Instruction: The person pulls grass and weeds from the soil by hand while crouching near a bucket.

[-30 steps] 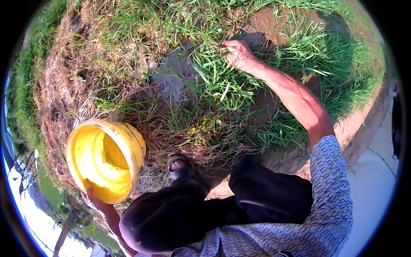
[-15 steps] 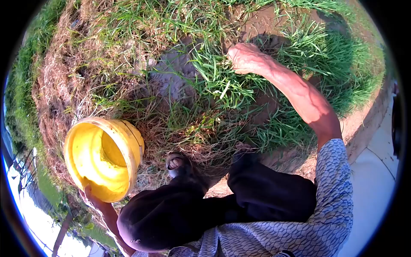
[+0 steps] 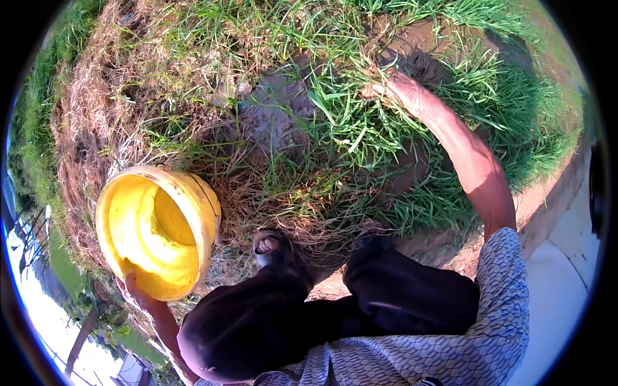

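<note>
Sunlit, straw-strewn ground (image 3: 177,125) spreads beneath the right hand (image 3: 400,91), set among green grass (image 3: 354,132) so that I cannot tell whether it grips, and the left hand (image 3: 135,293), clasping a tilted yellow bucket (image 3: 205,209) by its rim at the ground's near-left corner, with a grey mud patch (image 3: 278,109) between them.

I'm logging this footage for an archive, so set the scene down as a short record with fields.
Left hand: holds the yellow bucket at its rim
Bucket pose: tilted, mouth toward the camera
Right hand: down among green grass; whether it is closed on any blades is unclear
Ground: a muddy patch left of the green grass in the picture, dry brown grass farther left
Clothing: patterned shirt, dark trousers
Light: bright, with shadows
</note>
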A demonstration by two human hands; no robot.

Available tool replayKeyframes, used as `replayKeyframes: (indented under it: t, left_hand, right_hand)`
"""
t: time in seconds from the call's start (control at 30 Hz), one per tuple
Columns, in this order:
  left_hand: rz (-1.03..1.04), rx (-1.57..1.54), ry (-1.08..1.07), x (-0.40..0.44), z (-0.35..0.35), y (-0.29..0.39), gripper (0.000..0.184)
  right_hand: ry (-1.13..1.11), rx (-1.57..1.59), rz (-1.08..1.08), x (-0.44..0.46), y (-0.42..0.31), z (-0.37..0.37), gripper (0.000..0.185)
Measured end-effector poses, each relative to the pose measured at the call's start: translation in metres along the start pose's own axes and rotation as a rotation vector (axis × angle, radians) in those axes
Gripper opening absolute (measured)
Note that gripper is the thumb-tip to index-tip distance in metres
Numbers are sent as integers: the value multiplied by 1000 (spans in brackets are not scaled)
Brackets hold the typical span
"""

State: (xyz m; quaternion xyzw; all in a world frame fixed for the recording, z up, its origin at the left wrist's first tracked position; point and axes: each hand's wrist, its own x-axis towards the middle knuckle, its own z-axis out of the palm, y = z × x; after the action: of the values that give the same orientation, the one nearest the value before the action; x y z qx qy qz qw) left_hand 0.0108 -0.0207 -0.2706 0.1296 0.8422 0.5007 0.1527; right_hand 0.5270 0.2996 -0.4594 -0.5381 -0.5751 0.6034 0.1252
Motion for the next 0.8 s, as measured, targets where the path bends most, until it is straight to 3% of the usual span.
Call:
replayKeyframes:
  t: [0.03,0.07,0.1,0.17,0.2,0.3,0.37,0.5,0.67,0.8]
  left_hand:
    - [-3,-4,-2,2,-4,-3,41]
    - [-3,-11,-15,4,-4,-4,41]
    - [-10,-6,-12,5,-1,-4,40]
    - [-21,13,10,2,0,-1,39]
    - [-24,1,10,1,-1,0,39]
    - [-24,-4,0,0,3,2,39]
    - [-26,50,13,-1,3,4,39]
    - [9,40,-3,2,0,0,43]
    - [3,-7,-19,4,-3,-5,50]
    - [6,-30,-46,8,-8,-8,51]
  right_hand:
    - [-168,332,-78,-8,-17,-18,45]
    - [-154,122,-150,-3,-24,-30,54]
    - [52,-412,-136,-5,-62,-25,58]
    - [151,-770,-31,11,-81,-22,63]
    - [-29,-868,-21,39,-60,-21,62]
    - [7,-636,-137,28,-62,32,34]
    - [76,-902,-267,45,-44,62,34]
    - [187,-904,-584,54,-22,76,39]
    - [159,-821,-382,70,-14,77,47]
    - [239,-661,-623,71,1,82,44]
